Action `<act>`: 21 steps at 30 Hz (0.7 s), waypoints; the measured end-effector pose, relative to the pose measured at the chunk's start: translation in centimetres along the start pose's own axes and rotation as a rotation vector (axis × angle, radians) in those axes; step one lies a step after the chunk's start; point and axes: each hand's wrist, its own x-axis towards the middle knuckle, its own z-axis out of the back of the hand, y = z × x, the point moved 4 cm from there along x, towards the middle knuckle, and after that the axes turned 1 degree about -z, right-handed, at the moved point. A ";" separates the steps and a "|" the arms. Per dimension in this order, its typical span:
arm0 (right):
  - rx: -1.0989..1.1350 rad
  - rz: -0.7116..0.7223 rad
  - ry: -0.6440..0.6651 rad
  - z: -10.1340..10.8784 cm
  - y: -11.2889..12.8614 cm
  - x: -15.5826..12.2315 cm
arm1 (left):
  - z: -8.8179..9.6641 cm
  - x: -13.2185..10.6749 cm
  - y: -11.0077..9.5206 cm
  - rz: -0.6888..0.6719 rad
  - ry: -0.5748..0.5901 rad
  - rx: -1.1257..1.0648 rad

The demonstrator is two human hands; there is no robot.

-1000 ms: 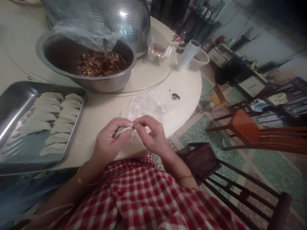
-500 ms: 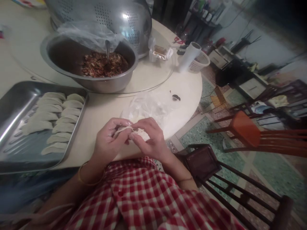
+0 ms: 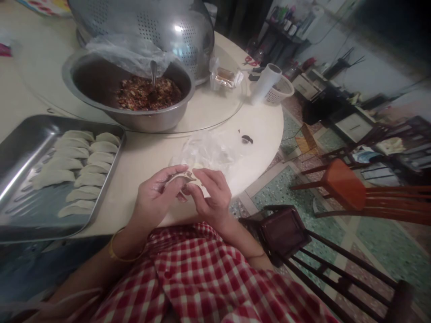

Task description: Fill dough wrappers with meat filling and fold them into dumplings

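Slightly moved since the earlier frame: the right hand point(image 3: 214, 196), its fingertips resettled on the dumpling point(image 3: 192, 179). Left to right, I view folded dumplings point(image 3: 71, 152) in a metal tray point(image 3: 37, 220), then the left hand point(image 3: 151, 197), pinching that dumpling with the right above the table point(image 3: 139, 152).

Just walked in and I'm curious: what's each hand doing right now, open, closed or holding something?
Left hand: closed, holding a pale dough dumpling.
Right hand: closed, pinching the same dumpling's edge; how firmly cannot be told.
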 end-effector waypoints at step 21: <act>1.041 -1.019 0.211 -3.7 -3.2 -1.0 | -0.2 -0.3 -0.6 -0.134 0.172 0.291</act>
